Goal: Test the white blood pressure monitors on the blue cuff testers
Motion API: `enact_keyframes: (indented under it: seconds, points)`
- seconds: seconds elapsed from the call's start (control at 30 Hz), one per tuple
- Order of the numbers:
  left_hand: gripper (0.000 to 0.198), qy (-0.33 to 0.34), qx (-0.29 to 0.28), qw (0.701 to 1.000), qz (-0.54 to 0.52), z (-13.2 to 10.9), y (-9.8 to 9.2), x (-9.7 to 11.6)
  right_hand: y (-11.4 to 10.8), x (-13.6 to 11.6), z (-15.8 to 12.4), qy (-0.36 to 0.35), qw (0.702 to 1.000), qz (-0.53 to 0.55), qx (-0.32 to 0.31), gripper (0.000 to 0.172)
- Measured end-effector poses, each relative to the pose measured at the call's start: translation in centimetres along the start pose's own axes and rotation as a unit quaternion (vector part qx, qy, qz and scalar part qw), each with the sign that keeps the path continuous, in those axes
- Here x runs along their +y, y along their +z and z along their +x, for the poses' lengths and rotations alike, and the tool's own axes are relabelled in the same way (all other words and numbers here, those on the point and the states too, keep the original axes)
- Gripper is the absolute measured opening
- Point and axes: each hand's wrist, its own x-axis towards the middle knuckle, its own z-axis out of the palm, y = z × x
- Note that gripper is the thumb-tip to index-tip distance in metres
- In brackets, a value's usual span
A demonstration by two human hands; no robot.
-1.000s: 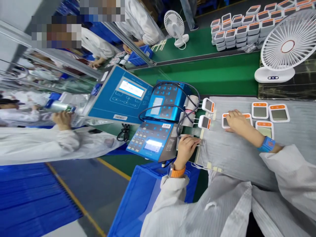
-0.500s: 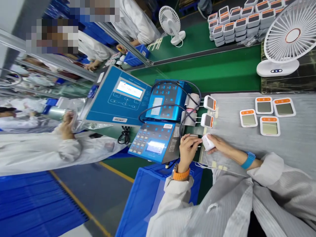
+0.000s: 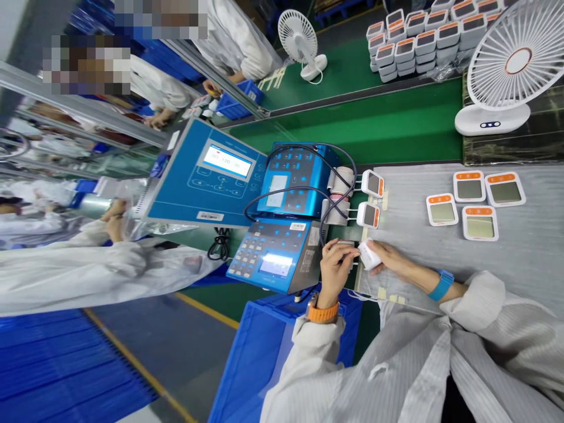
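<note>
My right hand (image 3: 390, 258), with a blue band at the wrist, is closed round a small white device (image 3: 369, 256) near the mat's left edge. My left hand (image 3: 337, 264), above an orange watch strap, has its fingertips pinched together at the device's left side; what lies between them is too small to make out. Just beyond my hands, two white-and-orange devices, one (image 3: 368, 215) nearer and one (image 3: 372, 184) farther, are joined by thin leads to white cylinders (image 3: 337, 212). Blue testers (image 3: 268, 255) with keypads and screens stand to the left.
Several display units (image 3: 480, 223) lie on the grey mat (image 3: 414, 235). A white fan (image 3: 492, 120) stands at the back right. Black cables (image 3: 324, 225) loop beside the testers. A blue crate (image 3: 247, 352) is below left. Co-workers' sleeves and hands show at left.
The view has shifted slightly, moving the background a little left. At far left, the co-worker's hands have shifted. My hands hold nearly the same pose round the white device.
</note>
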Motion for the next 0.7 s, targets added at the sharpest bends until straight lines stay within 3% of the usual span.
enact_keyframes:
  seconds: [0.43,0.7]
  points:
    - [0.031,0.022,-0.010,1.000,0.009,0.43,-0.39,0.09,0.33,0.19,0.21,-0.024,0.999,-0.046,0.001,0.051]
    - [0.028,0.047,0.009,0.999,0.004,0.31,-0.38,-0.07,0.48,-0.05,-0.01,-0.012,1.000,-0.018,-0.001,0.049]
